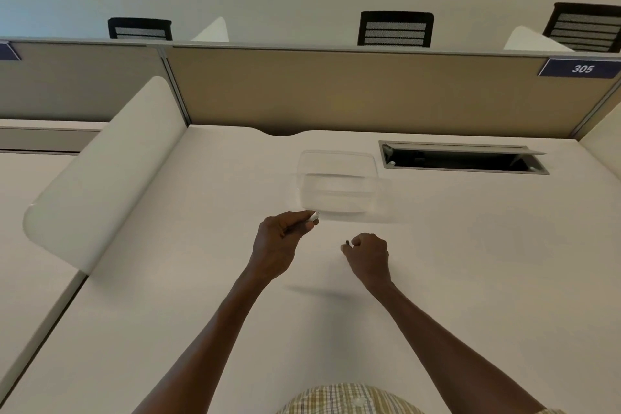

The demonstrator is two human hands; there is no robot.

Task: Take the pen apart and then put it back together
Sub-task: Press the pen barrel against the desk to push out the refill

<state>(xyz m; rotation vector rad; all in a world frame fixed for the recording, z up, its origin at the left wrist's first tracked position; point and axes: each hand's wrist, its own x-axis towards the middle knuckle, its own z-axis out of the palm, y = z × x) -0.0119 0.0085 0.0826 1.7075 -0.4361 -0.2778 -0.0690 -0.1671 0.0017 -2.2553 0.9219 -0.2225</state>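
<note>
My left hand (pixel 280 242) is held above the white desk (pixel 201 279) with its fingers curled round a pale pen part (pixel 313 217); only the part's tip shows past my fingertips. To its right, my right hand (pixel 368 254) is curled into a fist and pinches a small dark pen piece (pixel 347 242), which sticks out a little toward my left hand. The two hands are apart, with a gap of bare desk between them. The rest of each part is hidden inside the hands.
A clear plastic container (pixel 339 186) sits on the desk just beyond my left hand. An open cable hatch (pixel 462 161) lies at the back right. A white side divider (pixel 100 178) stands on the left, a beige partition (pixel 336 91) at the back.
</note>
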